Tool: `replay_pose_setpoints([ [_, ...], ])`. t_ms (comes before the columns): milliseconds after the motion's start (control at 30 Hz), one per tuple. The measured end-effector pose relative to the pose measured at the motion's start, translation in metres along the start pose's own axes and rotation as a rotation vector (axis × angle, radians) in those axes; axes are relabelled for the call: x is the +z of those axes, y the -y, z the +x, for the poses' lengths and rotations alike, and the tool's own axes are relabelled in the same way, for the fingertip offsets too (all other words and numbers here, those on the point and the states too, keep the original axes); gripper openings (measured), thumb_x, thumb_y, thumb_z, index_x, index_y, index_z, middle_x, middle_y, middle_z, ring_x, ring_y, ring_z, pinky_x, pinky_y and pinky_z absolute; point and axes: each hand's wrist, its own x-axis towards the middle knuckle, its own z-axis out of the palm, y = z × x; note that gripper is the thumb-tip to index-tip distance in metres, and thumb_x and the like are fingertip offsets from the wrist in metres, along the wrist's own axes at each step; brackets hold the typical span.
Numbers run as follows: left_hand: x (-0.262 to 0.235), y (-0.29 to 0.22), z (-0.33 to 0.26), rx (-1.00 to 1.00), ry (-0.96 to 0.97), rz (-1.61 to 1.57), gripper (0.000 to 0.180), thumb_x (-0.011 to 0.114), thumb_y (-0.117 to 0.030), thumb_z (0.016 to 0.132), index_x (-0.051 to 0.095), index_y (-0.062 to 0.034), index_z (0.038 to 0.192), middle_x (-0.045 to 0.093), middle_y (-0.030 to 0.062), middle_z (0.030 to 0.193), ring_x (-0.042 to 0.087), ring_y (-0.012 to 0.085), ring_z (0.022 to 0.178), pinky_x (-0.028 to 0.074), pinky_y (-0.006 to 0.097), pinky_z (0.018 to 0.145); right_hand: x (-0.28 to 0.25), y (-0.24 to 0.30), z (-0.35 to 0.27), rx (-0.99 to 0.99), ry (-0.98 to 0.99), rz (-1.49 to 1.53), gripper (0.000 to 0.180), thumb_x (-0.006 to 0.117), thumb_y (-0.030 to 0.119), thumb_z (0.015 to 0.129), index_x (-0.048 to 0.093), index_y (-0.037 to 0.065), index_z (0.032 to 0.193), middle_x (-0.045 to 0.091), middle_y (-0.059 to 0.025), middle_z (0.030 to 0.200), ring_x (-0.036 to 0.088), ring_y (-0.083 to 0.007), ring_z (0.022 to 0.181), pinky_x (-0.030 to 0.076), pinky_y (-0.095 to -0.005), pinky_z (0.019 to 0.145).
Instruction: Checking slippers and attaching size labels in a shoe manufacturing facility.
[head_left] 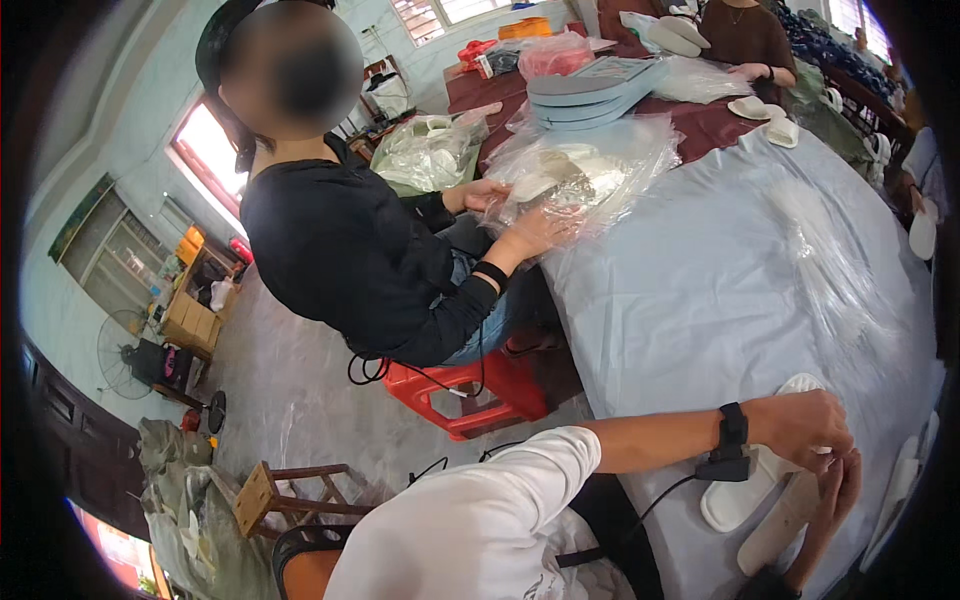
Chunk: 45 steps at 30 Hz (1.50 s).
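Resting low at the right of the head view, the person's left hand (pixel 812 428) lies knuckles-up over a white slipper (pixel 745 490) on the pale blue tablecloth (pixel 720 290). Its fingers are curled down onto the slipper's toe end, though whether they truly clasp it cannot be told from this angle. A black wristband (pixel 732 432) with a cable sits on that forearm.

Just beneath, the right hand (pixel 838 490) comes up from the lower edge, fingers stretched out fairly straight and touching a second white slipper (pixel 780 522) that lies beside the first — the two soles are side by side, close to the table's near edge. This hand is flat rather than closed; a firm hold is not visible.

A sheet of clear plastic film (pixel 830 270) lies crumpled on the cloth farther up. Across the table a co-worker in a black top (pixel 340 250) sits on a red plastic stool (pixel 470 385), both hands inside a clear plastic bag (pixel 585 170) holding pale slippers. Behind that bag stands a stack of grey-blue trays (pixel 595 90). A wooden stool (pixel 280 495) stands on the floor at lower left — well apart from the table.
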Motion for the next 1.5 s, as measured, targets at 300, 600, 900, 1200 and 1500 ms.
replay_pose_setpoints([
  [300, 0.007, 0.004, -0.003, -0.076, -0.079, -0.03, 0.008, 0.075, -0.018, 0.08, 0.068, -0.0137, 0.081, 0.066, 0.0006, 0.076, 0.063, 0.0229, 0.078, 0.046, 0.038, 0.077, 0.001, -0.007, 0.002, -0.066, -0.051, -0.11, 0.017, 0.049, 0.015, 0.108, 0.057, 0.001, 0.103, 0.049, 0.0014, 0.088, 0.043, -0.006, 0.078, 0.033, -0.022, 0.067],
  [600, 0.009, -0.001, 0.004, -0.032, -0.012, 0.088, 0.01, 0.074, -0.015, 0.077, 0.067, -0.0098, 0.08, 0.064, 0.0023, 0.076, 0.061, 0.0237, 0.079, 0.045, 0.038, 0.078, -0.004, -0.026, 0.003, -0.021, -0.005, 0.007, 0.018, 0.051, 0.016, 0.107, 0.059, 0.0, 0.108, 0.055, 0.0009, 0.093, 0.05, -0.0059, 0.087, 0.04, -0.0206, 0.074],
  [900, 0.004, -0.006, 0.005, -0.122, 0.07, -0.108, 0.01, 0.074, -0.011, 0.075, 0.066, -0.0064, 0.079, 0.066, 0.0052, 0.079, 0.062, 0.0254, 0.083, 0.046, 0.038, 0.081, 0.006, -0.004, 0.005, 0.071, 0.079, 0.213, 0.014, 0.052, 0.018, 0.106, 0.055, 0.006, 0.098, 0.047, 0.0084, 0.083, 0.04, 0.0012, 0.071, 0.031, -0.0154, 0.061],
  [1200, -0.001, -0.005, 0.002, -0.2, 0.048, -0.154, 0.015, 0.075, -0.015, 0.081, 0.067, -0.008, 0.092, 0.067, 0.0058, 0.083, 0.064, 0.0268, 0.087, 0.048, 0.038, 0.084, 0.002, 0.001, 0.006, 0.006, 0.05, 0.047, 0.019, 0.049, 0.018, 0.107, 0.05, 0.007, 0.092, 0.041, 0.0061, 0.08, 0.034, -0.0024, 0.068, 0.026, -0.0209, 0.059],
  [1500, 0.003, 0.0, 0.001, -0.085, -0.058, -0.096, 0.012, 0.076, -0.017, 0.083, 0.07, -0.0092, 0.09, 0.068, 0.0041, 0.079, 0.064, 0.0264, 0.081, 0.049, 0.04, 0.078, 0.013, 0.009, 0.004, -0.078, -0.104, -0.043, 0.018, 0.046, 0.016, 0.108, 0.049, 0.004, 0.095, 0.04, 0.0008, 0.089, 0.039, -0.0083, 0.082, 0.032, -0.0235, 0.071],
])
